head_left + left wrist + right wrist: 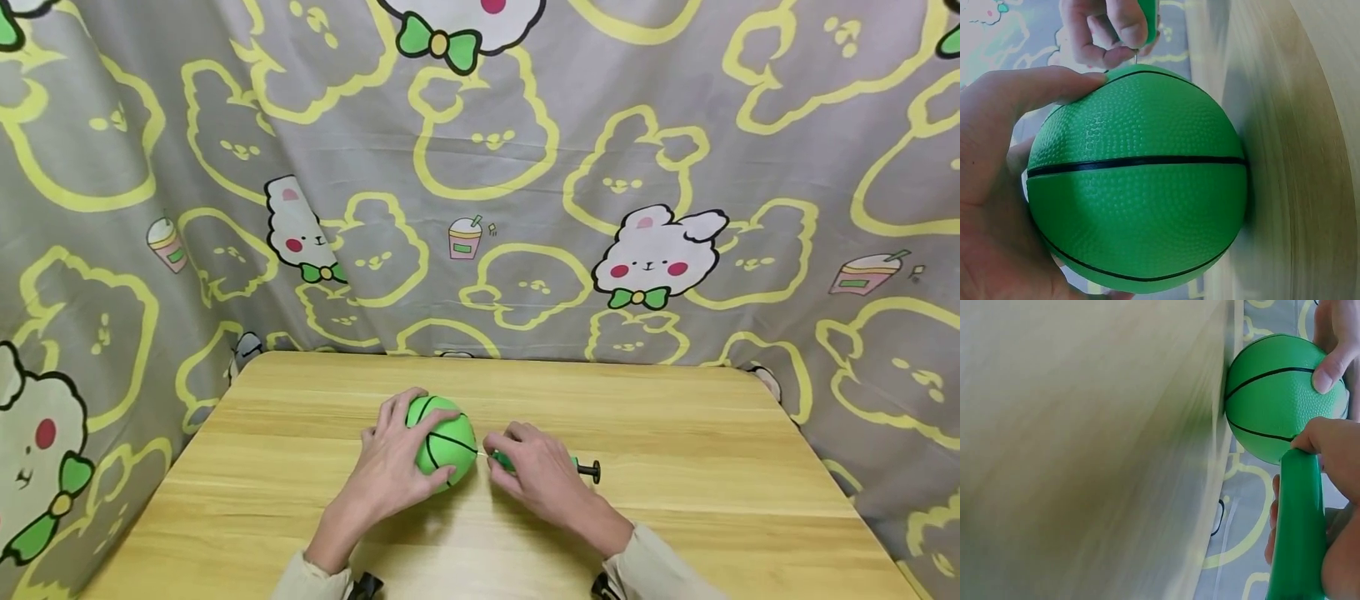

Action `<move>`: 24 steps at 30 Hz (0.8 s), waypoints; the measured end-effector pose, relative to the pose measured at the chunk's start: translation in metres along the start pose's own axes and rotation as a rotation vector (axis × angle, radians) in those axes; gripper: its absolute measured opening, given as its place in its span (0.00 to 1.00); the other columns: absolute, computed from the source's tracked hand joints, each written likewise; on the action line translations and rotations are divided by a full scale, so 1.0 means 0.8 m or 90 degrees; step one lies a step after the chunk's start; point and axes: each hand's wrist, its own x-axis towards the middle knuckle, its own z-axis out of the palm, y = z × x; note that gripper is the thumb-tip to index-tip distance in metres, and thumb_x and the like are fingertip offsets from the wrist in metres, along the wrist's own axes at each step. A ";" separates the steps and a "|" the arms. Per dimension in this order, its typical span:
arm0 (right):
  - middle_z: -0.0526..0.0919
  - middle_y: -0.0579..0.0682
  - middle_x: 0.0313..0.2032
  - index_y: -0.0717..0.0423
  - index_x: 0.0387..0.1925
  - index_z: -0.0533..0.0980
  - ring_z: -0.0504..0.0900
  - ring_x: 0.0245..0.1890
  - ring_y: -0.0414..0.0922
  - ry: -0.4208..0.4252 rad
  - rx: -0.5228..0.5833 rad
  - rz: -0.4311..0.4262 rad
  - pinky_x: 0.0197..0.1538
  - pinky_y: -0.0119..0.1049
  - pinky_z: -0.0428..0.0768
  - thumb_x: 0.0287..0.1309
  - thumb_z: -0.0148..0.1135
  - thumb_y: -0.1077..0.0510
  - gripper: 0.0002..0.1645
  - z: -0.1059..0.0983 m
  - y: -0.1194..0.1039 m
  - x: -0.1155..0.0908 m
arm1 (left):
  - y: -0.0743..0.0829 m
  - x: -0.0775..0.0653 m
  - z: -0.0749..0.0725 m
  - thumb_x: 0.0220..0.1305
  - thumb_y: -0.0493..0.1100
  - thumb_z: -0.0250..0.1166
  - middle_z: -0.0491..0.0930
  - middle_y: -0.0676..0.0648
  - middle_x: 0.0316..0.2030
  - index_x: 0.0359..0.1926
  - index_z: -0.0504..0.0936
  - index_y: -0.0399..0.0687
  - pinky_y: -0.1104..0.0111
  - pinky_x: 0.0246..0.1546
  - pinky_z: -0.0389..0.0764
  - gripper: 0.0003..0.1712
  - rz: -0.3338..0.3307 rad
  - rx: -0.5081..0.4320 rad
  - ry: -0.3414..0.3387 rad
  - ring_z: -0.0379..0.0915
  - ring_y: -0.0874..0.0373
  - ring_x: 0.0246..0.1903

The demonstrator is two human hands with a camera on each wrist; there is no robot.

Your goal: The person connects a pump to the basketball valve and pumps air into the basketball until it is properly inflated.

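A small green ball (442, 444) with black seam lines rests on the wooden table, left of its middle. My left hand (390, 467) grips it from the left, fingers spread over the top and thumb on the near side. To the right, my right hand (536, 467) holds a green hand pump (1300, 531) with a black handle (590, 472) sticking out on the right. A thin metal needle (1136, 58) spans the short gap between the pump and the ball. Its tip meets the ball's right side; how deep it sits cannot be seen.
The wooden table (675, 417) spreads around both hands. Behind it and at both sides hangs a grey curtain (525, 208) with yellow outlines and white cartoon animals. Black straps (366, 586) show at the sleeves by both wrists.
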 end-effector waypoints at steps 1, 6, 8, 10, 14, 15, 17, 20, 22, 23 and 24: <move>0.80 0.44 0.31 0.45 0.40 0.82 0.70 0.27 0.38 -0.001 -0.001 0.003 0.24 0.28 0.67 0.59 0.67 0.58 0.07 -0.003 0.002 -0.002 | 0.000 0.000 0.000 0.48 0.62 0.77 0.60 0.40 0.71 0.65 0.76 0.74 0.38 0.43 0.74 0.40 -0.002 -0.006 0.000 0.56 0.38 0.67; 0.78 0.41 0.30 0.44 0.38 0.81 0.72 0.28 0.38 -0.007 -0.010 0.042 0.25 0.29 0.69 0.60 0.68 0.59 0.07 -0.021 0.012 -0.010 | -0.005 0.000 0.000 0.48 0.61 0.78 0.61 0.39 0.70 0.66 0.76 0.71 0.36 0.40 0.75 0.41 -0.004 -0.022 0.017 0.57 0.37 0.66; 0.78 0.40 0.31 0.44 0.39 0.80 0.73 0.30 0.38 -0.024 0.000 0.061 0.26 0.29 0.70 0.63 0.68 0.57 0.06 -0.028 0.015 -0.011 | -0.006 0.000 0.000 0.48 0.60 0.78 0.61 0.39 0.70 0.66 0.76 0.72 0.36 0.39 0.74 0.41 0.004 -0.021 0.024 0.58 0.37 0.66; 0.77 0.40 0.32 0.44 0.41 0.79 0.73 0.30 0.38 -0.048 0.032 0.080 0.28 0.30 0.72 0.65 0.69 0.53 0.06 -0.033 0.017 -0.012 | -0.007 0.000 0.001 0.48 0.61 0.78 0.61 0.39 0.70 0.67 0.76 0.71 0.37 0.39 0.74 0.42 0.013 -0.022 0.024 0.57 0.37 0.66; 0.80 0.41 0.35 0.47 0.44 0.80 0.75 0.32 0.37 -0.065 0.117 0.147 0.32 0.33 0.77 0.62 0.72 0.52 0.11 -0.041 0.023 -0.016 | -0.007 -0.001 0.002 0.48 0.62 0.79 0.62 0.41 0.71 0.69 0.74 0.69 0.39 0.40 0.74 0.46 0.021 -0.031 0.030 0.57 0.40 0.68; 0.81 0.41 0.35 0.49 0.44 0.81 0.76 0.32 0.37 -0.062 0.134 0.169 0.33 0.35 0.78 0.60 0.73 0.53 0.12 -0.042 0.026 -0.018 | -0.007 -0.001 0.002 0.48 0.63 0.80 0.62 0.42 0.72 0.69 0.74 0.68 0.39 0.40 0.73 0.47 0.023 -0.034 0.033 0.57 0.41 0.68; 0.83 0.42 0.37 0.51 0.44 0.83 0.78 0.34 0.37 -0.055 0.159 0.211 0.37 0.37 0.80 0.60 0.74 0.56 0.11 -0.044 0.031 -0.023 | -0.008 0.000 0.002 0.47 0.64 0.80 0.62 0.42 0.72 0.70 0.73 0.67 0.39 0.41 0.73 0.48 0.032 -0.039 0.038 0.57 0.41 0.69; 0.85 0.43 0.38 0.54 0.44 0.84 0.80 0.35 0.38 -0.046 0.172 0.266 0.39 0.37 0.81 0.60 0.74 0.59 0.11 -0.044 0.039 -0.030 | -0.009 0.001 0.001 0.46 0.65 0.80 0.61 0.40 0.73 0.70 0.72 0.68 0.37 0.45 0.73 0.49 0.039 -0.045 0.037 0.57 0.39 0.69; 0.84 0.43 0.37 0.55 0.43 0.84 0.79 0.34 0.38 -0.043 0.173 0.293 0.38 0.35 0.80 0.60 0.73 0.60 0.10 -0.042 0.043 -0.034 | -0.009 0.000 0.000 0.46 0.64 0.81 0.59 0.38 0.73 0.71 0.72 0.69 0.35 0.48 0.71 0.50 0.039 -0.050 0.031 0.56 0.37 0.70; 0.84 0.42 0.36 0.55 0.42 0.84 0.79 0.34 0.38 -0.043 0.170 0.304 0.37 0.34 0.80 0.60 0.73 0.60 0.09 -0.041 0.045 -0.036 | -0.009 -0.001 -0.001 0.45 0.64 0.81 0.58 0.37 0.74 0.71 0.72 0.70 0.34 0.49 0.70 0.50 0.038 -0.050 0.026 0.56 0.36 0.70; 0.84 0.42 0.36 0.55 0.42 0.84 0.79 0.34 0.38 -0.043 0.169 0.314 0.37 0.33 0.80 0.60 0.73 0.61 0.09 -0.039 0.047 -0.037 | -0.010 -0.002 -0.001 0.45 0.63 0.81 0.58 0.37 0.74 0.71 0.71 0.70 0.34 0.50 0.70 0.51 0.039 -0.050 0.022 0.56 0.35 0.70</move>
